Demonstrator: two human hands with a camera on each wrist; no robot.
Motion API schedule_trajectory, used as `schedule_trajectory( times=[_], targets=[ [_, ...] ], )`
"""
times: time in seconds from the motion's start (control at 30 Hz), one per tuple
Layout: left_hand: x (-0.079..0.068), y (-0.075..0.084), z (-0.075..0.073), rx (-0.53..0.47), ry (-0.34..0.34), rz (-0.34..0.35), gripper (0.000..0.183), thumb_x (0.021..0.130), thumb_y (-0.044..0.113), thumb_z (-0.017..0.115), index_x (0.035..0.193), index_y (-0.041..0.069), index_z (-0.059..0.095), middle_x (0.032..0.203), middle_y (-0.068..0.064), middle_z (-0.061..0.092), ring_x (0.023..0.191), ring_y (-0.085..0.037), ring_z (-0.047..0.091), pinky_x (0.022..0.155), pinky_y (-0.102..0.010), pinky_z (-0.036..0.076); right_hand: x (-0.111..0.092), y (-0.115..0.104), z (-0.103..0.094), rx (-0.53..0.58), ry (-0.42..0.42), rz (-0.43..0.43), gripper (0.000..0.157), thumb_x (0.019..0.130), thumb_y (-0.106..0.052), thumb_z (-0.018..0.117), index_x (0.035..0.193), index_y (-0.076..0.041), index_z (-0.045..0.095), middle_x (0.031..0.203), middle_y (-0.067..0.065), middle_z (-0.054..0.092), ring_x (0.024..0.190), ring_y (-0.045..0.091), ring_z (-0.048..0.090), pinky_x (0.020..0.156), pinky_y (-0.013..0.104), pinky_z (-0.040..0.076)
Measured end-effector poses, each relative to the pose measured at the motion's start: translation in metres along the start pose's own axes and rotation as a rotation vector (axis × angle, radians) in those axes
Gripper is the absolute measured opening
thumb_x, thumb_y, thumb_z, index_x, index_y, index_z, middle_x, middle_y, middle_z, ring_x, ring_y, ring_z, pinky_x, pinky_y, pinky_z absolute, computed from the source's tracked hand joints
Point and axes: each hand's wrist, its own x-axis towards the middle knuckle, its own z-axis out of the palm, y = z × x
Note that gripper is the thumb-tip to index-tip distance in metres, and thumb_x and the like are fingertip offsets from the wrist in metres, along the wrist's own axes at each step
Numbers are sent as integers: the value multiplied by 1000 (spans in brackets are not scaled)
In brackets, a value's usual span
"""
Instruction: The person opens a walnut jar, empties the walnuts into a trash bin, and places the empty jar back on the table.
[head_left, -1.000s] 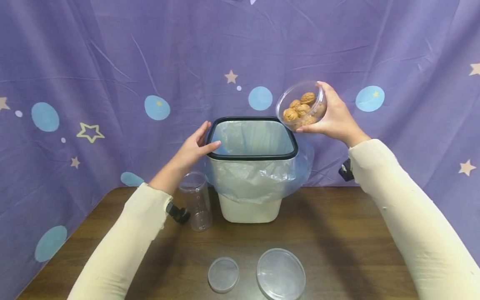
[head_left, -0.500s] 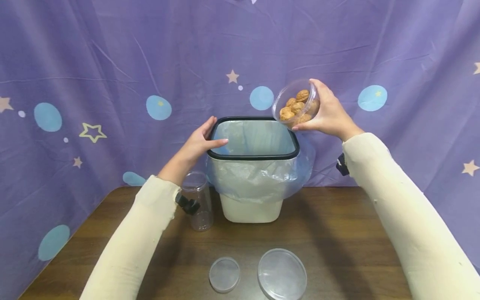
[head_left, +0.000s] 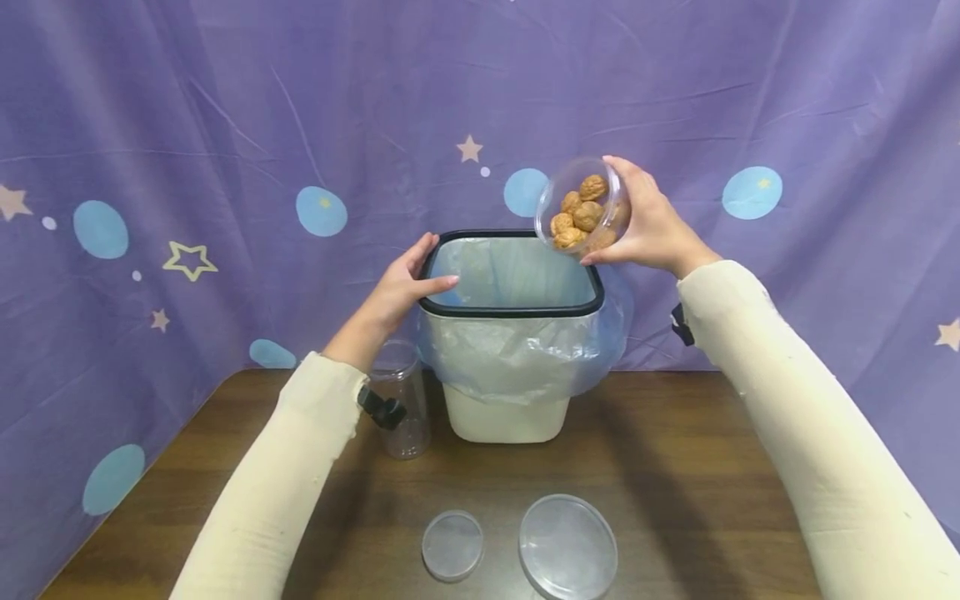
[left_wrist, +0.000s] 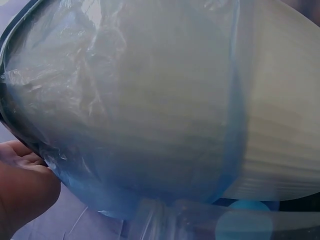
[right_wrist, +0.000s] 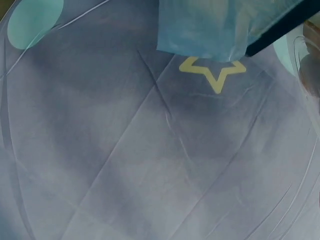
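Note:
My right hand (head_left: 654,223) grips a clear plastic tub (head_left: 553,185), tilted toward the left. Several walnuts (head_left: 587,217) lie inside it. The tub hangs over the back right corner of a cream trash bin (head_left: 504,418), whose black rim holds a blue bag (head_left: 517,354) folded over the outside. At the rim's left side, my left hand (head_left: 396,290) holds the bin, thumb reaching over the opening and fingers outside. In the left wrist view, part of this hand (left_wrist: 27,187) shows beside the bag. The right wrist view catches only an edge of the tub (right_wrist: 301,55).
An upright clear jar (head_left: 408,417) stands left of the bin, partly behind my left wrist. Nearer the front, a small round lid (head_left: 453,546) and a larger round lid (head_left: 567,546) lie on the wooden table (head_left: 697,467). A purple patterned curtain (head_left: 375,108) hangs behind.
My right hand has carried the tub slightly left and tilted it further, and the walnuts have shifted within it. My left hand has moved right, farther over the bin's rim.

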Motion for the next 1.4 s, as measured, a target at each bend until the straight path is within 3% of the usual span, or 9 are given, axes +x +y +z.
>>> schedule_trajectory(
  times=[0.3,0.63,0.8,0.9,1.1,1.27,1.4],
  targets=[
    [0,-2,2,-9,7,5,85,81,-3,63,150,0,12,157,-12,15,144,-16,11,116,-26,10,0,-7,8,-6,-18,-78,121,44,-20,96,143,0,28,142,23,35,128,35,32,109,47,26],
    [0,-4,1,12,-14,-2,83,83,1,62,150,1,11,157,-12,14,144,-16,11,116,-27,10,8,-10,9,-93,-31,-190,116,45,-19,95,138,8,30,140,26,36,129,39,31,112,45,21],
    [-3,-5,0,9,-29,-1,81,85,2,60,150,1,10,157,-12,13,144,-16,11,116,-28,10,9,-7,2,-139,-3,-167,117,45,-19,95,138,8,29,140,26,36,130,40,29,113,43,18],
    [-4,-5,0,20,-36,-6,81,86,3,60,150,2,10,157,-12,13,144,-15,10,116,-28,10,5,-6,-1,-132,2,-120,119,45,-21,95,139,6,28,140,25,35,129,39,30,112,44,20],
    [-6,-2,-1,45,-27,-20,81,86,6,60,150,3,11,157,-11,13,144,-15,10,116,-30,10,5,-9,-2,-94,-13,-114,119,46,-22,95,141,3,29,142,22,35,129,38,31,110,46,24],
    [-7,-1,-1,61,-26,-35,81,87,7,61,150,4,10,157,-10,13,144,-15,10,116,-29,10,8,-10,-1,-114,-24,-177,116,45,-17,95,139,7,30,140,25,37,129,40,30,112,45,20],
    [-6,0,-1,72,-24,-47,81,87,7,61,150,4,10,157,-9,13,144,-15,10,116,-29,10,7,-13,1,-105,-80,-215,117,45,-18,95,139,9,30,139,26,37,129,40,30,113,44,19]
  ],
)
